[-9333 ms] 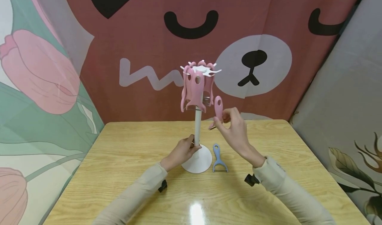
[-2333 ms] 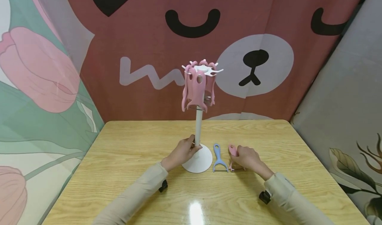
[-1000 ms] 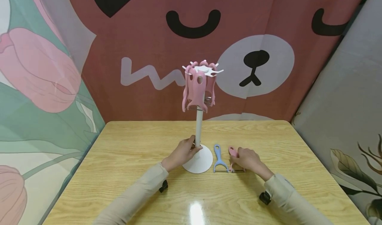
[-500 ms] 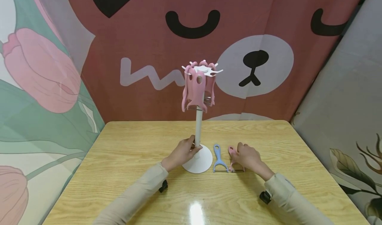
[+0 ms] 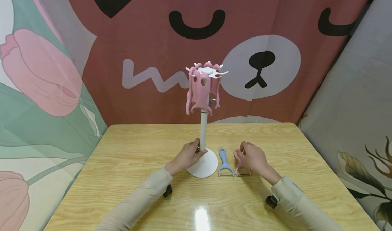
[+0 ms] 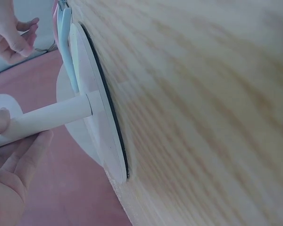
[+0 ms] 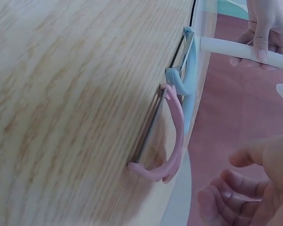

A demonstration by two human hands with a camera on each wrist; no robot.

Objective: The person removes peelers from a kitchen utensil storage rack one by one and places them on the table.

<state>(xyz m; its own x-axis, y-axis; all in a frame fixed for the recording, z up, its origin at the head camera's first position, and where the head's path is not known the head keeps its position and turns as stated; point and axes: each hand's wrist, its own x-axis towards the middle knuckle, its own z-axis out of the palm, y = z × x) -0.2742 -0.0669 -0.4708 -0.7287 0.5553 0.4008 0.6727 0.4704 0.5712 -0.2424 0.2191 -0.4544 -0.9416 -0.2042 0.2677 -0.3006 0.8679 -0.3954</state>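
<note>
A white utensil stand (image 5: 203, 128) rises from a round white base in the head view, with several pink peelers (image 5: 202, 91) hanging from its top hooks. My left hand (image 5: 186, 157) grips the pole low down, thumb on one side and fingers on the other. To the right of the base lies a blue peeler (image 5: 224, 161), blade towards me. Beside it rests a pink peeler (image 7: 178, 122), flat on the table. My right hand (image 5: 254, 157) hovers over its handle; in the right wrist view its loosely curled fingers are apart from the peeler and hold nothing.
All of this stands on a wood-grain table (image 5: 131, 156). Behind it hangs a reddish cloth (image 5: 147, 105) with a printed bear face. Patterned cloths close in both sides. Some of the stand's white hooks (image 5: 222, 73) at the right carry no peeler.
Earlier my right hand held the pink peeler up near the stand, then laid it beside the blue one. Now the hand has let go and lifted slightly. The left hand stayed on the pole.
</note>
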